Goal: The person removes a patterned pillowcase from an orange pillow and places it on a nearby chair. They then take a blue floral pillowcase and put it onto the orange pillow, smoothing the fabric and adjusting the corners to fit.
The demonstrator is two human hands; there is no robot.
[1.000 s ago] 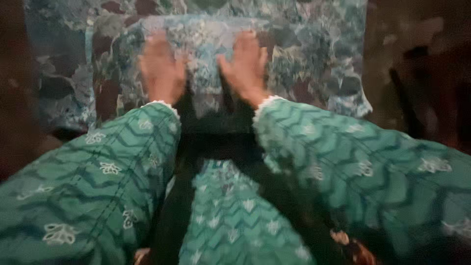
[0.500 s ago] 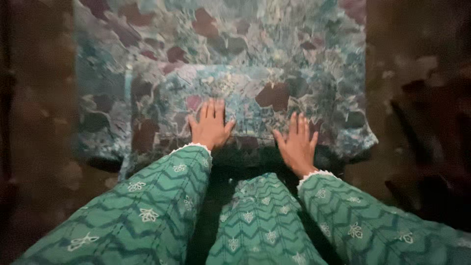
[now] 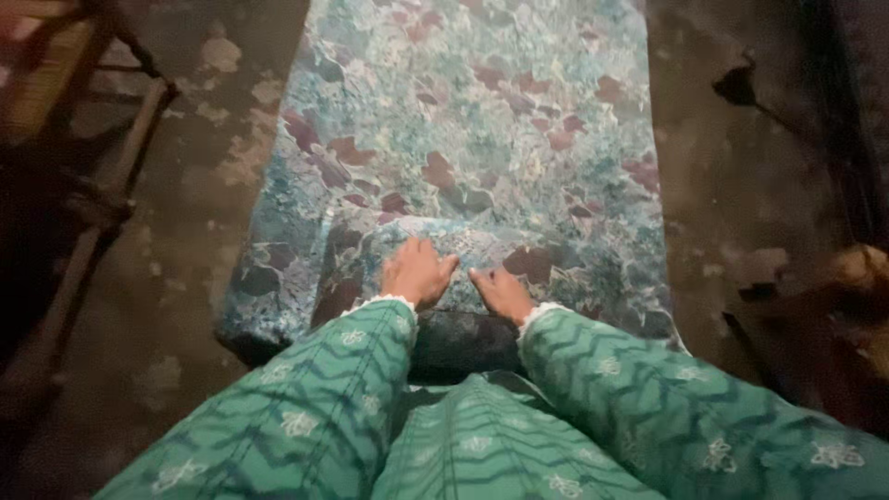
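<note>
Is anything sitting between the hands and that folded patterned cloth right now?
Nothing visible. The left hand and the right hand both rest flat on the folded patterned cloth, which lies on the patterned bedding. Only the green sleeves come near, behind the wrists.

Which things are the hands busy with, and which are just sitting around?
Busy with:
- left hand and right hand, pressing flat on the folded patterned cloth
- long patterned mattress under it

Just sitting around:
- wooden frame on the left
- patchy floor
- brown object at right
</note>
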